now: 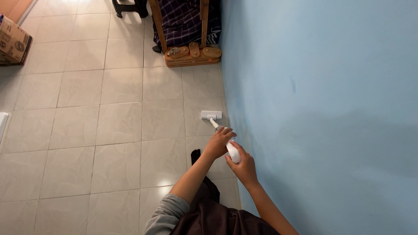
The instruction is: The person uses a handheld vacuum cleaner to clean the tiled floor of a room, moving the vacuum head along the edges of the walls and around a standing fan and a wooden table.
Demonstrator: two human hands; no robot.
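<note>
Both hands close around a slim white plastic stick vacuum cleaner [226, 140] that slants down toward the floor close to the wall. The left hand [219, 141] wraps its fingers over the upper part of the tube, higher along the shaft and farther from the body, with the knuckles turned up toward the camera. The right hand [243, 164] clenches the rounded white handle end just below and nearer the body, its thumb lying along the top of the grip. The two hands sit just beside each other, nearly touching.

Ahead of the left hand, the tube runs down to a flat white rectangular floor head [211, 115], which rests on the glossy beige tiled floor [117, 130]. Directly to the right of both hands rises a pale blue painted wall [326, 109], with the floor head lying near its foot.

Well beyond the hands, farther along the wall, stands a wooden frame on a rounded wooden base [192, 54], with a dark checked cloth [183, 19] hanging inside it. Beside that, farther left, are the legs of a black plastic stool [129, 6]. Far off to the left of the hands, a brown cardboard box [13, 41] sits at the floor's edge. Below the left hand, a dark-socked foot [195, 154] shows on the tiles.
</note>
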